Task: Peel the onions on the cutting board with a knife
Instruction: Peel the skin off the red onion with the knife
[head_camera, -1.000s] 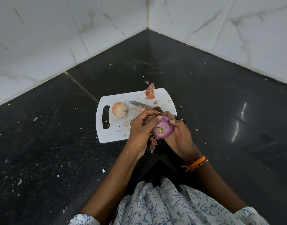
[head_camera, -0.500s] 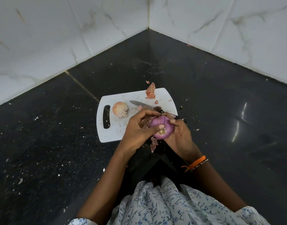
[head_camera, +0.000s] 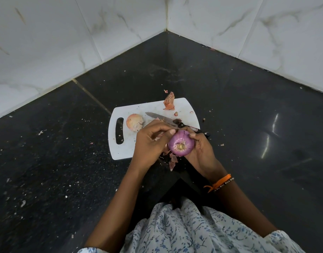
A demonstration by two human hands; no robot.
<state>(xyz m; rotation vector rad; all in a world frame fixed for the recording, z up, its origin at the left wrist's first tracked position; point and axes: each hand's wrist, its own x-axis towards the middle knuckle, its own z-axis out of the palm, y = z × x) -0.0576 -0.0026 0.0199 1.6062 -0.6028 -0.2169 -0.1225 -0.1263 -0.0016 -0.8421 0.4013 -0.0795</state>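
We cradle the round purple onion [head_camera: 181, 142] in our right hand [head_camera: 201, 152], root end up, just above the near edge of the white plastic cutting board [head_camera: 124, 148]. Our left hand [head_camera: 149, 143] pinches at its top, seemingly on a thin strip of skin, though that is hard to see. We peel slowly towards the root, turning the bulb. The steel knife [head_camera: 161, 117] lies unused beside the pale unpeeled onion [head_camera: 134, 122].

Home kitchen corner: black granite counter [head_camera: 230, 99], marble-look wall tiles [head_camera: 65, 33], cutting board [head_camera: 124, 148].
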